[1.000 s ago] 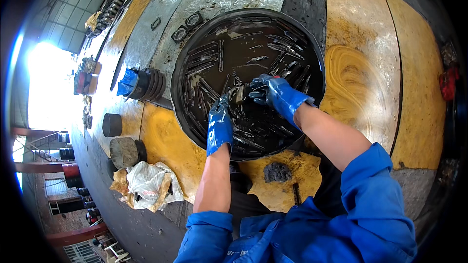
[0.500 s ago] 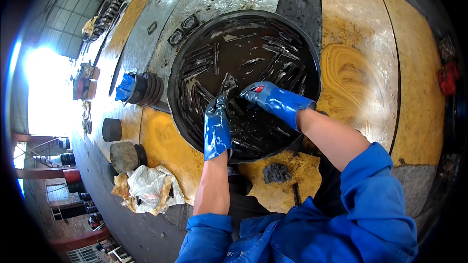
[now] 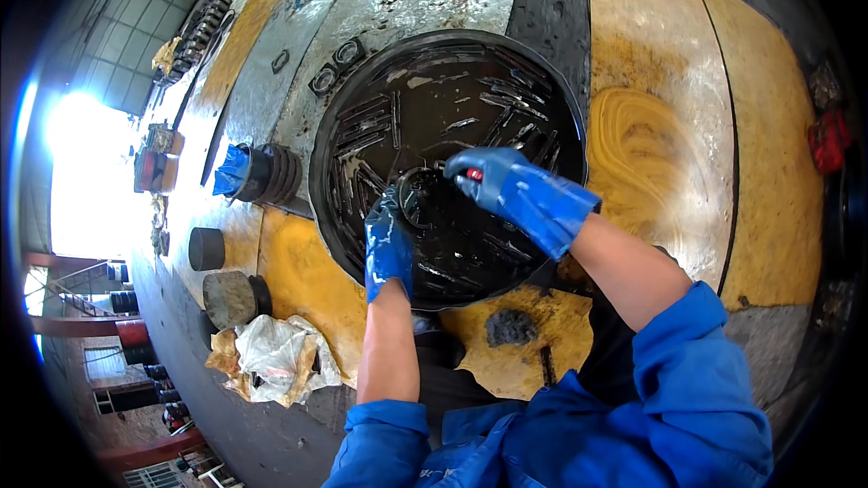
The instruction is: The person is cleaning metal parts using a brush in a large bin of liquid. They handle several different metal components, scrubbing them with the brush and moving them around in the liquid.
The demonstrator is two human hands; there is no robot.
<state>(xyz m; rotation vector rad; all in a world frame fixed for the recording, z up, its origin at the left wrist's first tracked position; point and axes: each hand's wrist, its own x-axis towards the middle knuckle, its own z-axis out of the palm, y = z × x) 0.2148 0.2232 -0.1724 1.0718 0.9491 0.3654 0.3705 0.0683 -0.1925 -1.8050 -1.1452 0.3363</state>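
A wide round black pan (image 3: 318,140) of dark oily liquid lies in front of me, with several long dark metal strips (image 3: 395,119) in it. My left hand (image 3: 389,235), in a blue rubber glove, grips the left side of a dark, wet ring-shaped part (image 3: 418,201) over the middle of the pan. My gloved right hand (image 3: 506,183) is closed just right of the ring. A bit of something red (image 3: 474,174) shows between its fingers; the rest is hidden by the glove.
Left of the pan stand a stack of dark rings (image 3: 282,172) with blue plastic and two short cylinders (image 3: 230,298). Below them lies a crumpled white bag (image 3: 276,352). Two large nuts (image 3: 325,79) sit by the far rim. A dark wad (image 3: 511,327) lies near my legs.
My left hand has shifted slightly left and down. The part it holds has turned, so its round outline now shows. My right hand has moved a little right and its wrist has tilted.
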